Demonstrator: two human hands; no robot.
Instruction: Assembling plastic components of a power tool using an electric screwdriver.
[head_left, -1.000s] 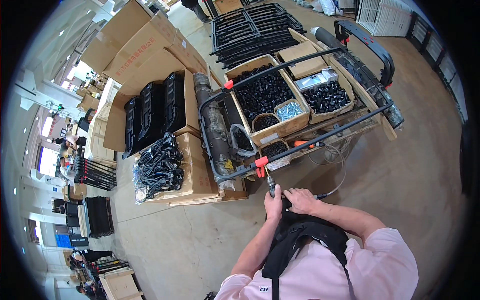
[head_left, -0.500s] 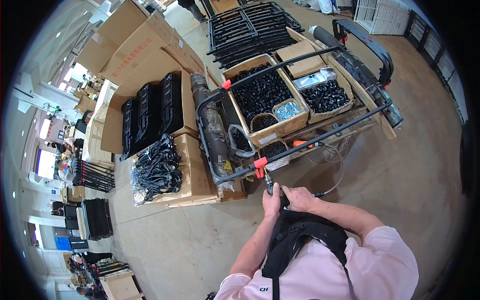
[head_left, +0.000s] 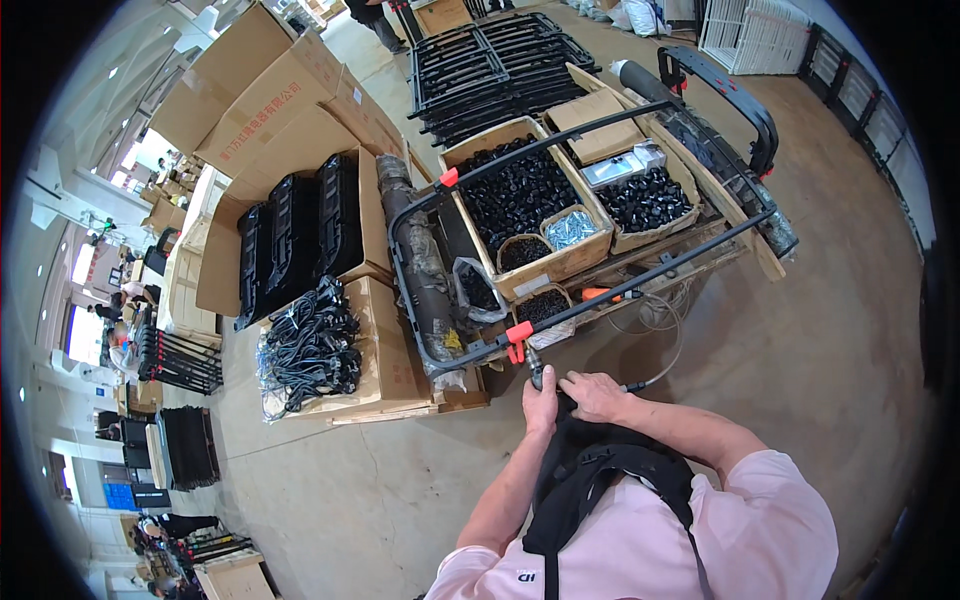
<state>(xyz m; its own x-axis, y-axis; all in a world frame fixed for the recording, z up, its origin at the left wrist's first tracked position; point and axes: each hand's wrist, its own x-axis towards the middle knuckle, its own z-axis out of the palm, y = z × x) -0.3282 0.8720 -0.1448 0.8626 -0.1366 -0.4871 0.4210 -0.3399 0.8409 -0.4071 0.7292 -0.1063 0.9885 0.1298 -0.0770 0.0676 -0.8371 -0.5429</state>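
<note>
Both my hands are closed on a power driver (head_left: 536, 370) with a dark body and a metal nose. My left hand (head_left: 540, 404) wraps its front end, thumb on top. Beside it, my right hand (head_left: 597, 397) grips the rear part, where a thin air hose (head_left: 660, 372) comes away; the handle is mostly hidden. The driver's nose points at a red bracket (head_left: 518, 336) on the near bar of a black tubular frame (head_left: 640, 279). Whether its tip touches the bracket I cannot tell. A second red bracket (head_left: 449, 178) sits on the frame's left side.
Under the frame, a wooden box (head_left: 560, 283) holds black parts and screws. Wrapped rollers (head_left: 425, 265) flank it. To the left stand a large carton (head_left: 222, 215) of black panels and bundled cables (head_left: 310, 350). Black frames (head_left: 500, 70) are stacked behind. Another person (head_left: 376, 22) stands at the back.
The whole scene has shifted slightly left in view as my head moves. Both hands keep hold of the driver at the red bracket.
</note>
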